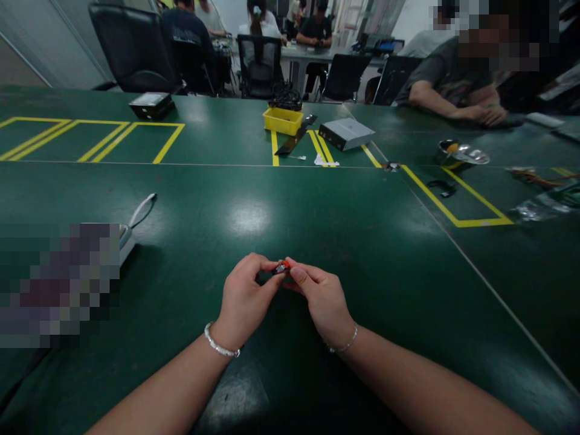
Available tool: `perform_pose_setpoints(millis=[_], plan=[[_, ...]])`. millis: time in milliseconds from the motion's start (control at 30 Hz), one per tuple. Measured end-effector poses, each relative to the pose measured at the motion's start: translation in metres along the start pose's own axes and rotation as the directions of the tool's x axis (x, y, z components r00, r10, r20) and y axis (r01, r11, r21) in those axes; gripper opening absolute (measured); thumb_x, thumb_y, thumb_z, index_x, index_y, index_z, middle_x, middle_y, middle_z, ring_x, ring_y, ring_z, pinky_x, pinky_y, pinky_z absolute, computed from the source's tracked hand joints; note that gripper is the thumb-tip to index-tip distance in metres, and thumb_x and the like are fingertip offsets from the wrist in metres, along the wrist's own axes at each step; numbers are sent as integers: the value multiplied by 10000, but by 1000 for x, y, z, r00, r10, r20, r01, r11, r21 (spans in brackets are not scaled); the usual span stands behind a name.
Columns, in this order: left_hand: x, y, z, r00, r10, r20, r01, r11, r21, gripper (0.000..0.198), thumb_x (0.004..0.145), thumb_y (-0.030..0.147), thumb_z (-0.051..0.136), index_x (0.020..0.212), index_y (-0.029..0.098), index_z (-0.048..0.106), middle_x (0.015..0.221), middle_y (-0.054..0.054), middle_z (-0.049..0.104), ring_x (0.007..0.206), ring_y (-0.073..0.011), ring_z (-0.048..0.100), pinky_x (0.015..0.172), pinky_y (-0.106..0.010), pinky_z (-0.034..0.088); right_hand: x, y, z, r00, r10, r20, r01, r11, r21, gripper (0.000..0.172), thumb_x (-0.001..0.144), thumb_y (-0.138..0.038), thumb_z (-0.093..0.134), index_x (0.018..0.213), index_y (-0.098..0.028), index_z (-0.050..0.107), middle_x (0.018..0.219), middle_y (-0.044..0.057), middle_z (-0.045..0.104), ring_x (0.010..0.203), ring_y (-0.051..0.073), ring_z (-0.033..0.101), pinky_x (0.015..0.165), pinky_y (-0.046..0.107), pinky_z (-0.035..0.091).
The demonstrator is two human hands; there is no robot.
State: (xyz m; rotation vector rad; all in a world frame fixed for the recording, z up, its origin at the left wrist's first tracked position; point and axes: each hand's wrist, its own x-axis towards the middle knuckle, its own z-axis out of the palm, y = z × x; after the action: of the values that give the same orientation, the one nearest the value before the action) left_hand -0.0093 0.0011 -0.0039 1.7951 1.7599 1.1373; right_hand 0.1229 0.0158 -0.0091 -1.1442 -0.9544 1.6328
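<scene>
Above the green table my two hands meet, pinching one small object between them. That object is a small black-and-silver piece with an orange-red end; its exact kind is too small to make out. My left hand grips its dark end between thumb and forefinger. On the other side, the thumb and fingers of my right hand are closed at the orange-red end. A bracelet circles each wrist. The fingertips partly hide the piece.
A blurred-out object with a white loop lies at left. Farther back are a black box, a yellow bin with dark cables, a grey metal box, and a round metal tin. A person sits at the far right.
</scene>
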Motion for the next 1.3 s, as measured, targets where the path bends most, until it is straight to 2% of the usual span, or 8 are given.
perform_pose_setpoints(millis=[333,500,733,833,933,1100,1200,1300], plan=[[2,2,-2,999,16,-30,-15,1000,19,55,701,221,598,702,185,557,685,14,561,642,-118,501,597,-247,398,-3,2,4,997,57,52,-65,983,169,293,662,-340,640,894,-163,669,999,76,624,898,198,565,769,379,482],[2,-1,1,999,20,37,-22,999,34,64,707,222,590,702,186,538,692,16,551,658,-121,506,610,-253,397,7,0,-3,999,-1,38,2,1000,-19,230,639,-321,659,798,-155,661,821,48,649,750,156,584,720,343,477],[8,-6,0,948,85,307,-93,996,9,130,707,225,595,818,204,529,799,4,580,757,-144,538,684,-284,428,15,-13,-12,980,-193,-38,163,903,-397,165,637,-324,641,677,-172,591,665,24,611,628,140,557,619,302,438],[11,-7,-3,910,166,381,-191,981,28,211,719,236,588,921,213,533,893,-15,586,855,-164,528,775,-321,423,37,-28,-41,927,-358,-109,251,810,-530,232,644,-382,616,728,-167,605,679,30,613,625,137,550,614,294,428],[11,-7,-4,873,250,418,-289,957,32,213,742,226,563,951,214,531,985,-21,571,959,-166,498,867,-337,391,62,-50,-93,826,-510,-240,224,688,-691,287,625,-413,611,747,-152,614,653,28,607,592,137,539,580,281,414],[10,-11,-2,844,275,461,-372,919,132,213,778,266,514,984,212,526,1091,-38,532,1045,-186,460,910,-365,370,64,-83,-196,620,-648,-442,-124,476,-871,239,622,-347,593,754,-155,647,672,45,609,590,157,516,572,289,388],[6,-14,-5,807,288,515,-450,866,220,346,783,317,498,1119,243,460,1233,-39,447,1203,-244,307,950,-425,318,54,-90,-241,600,-580,-551,-356,423,-833,189,613,-303,590,731,-174,660,706,54,615,615,179,515,579,307,384],[4,-15,-8,777,289,559,-494,831,257,422,812,353,443,1216,259,371,1314,-40,365,1258,-262,214,966,-446,286,49,-89,-263,592,-507,-626,-481,400,-780,177,634,-294,566,740,-189,662,726,55,615,635,190,522,580,311,388]])
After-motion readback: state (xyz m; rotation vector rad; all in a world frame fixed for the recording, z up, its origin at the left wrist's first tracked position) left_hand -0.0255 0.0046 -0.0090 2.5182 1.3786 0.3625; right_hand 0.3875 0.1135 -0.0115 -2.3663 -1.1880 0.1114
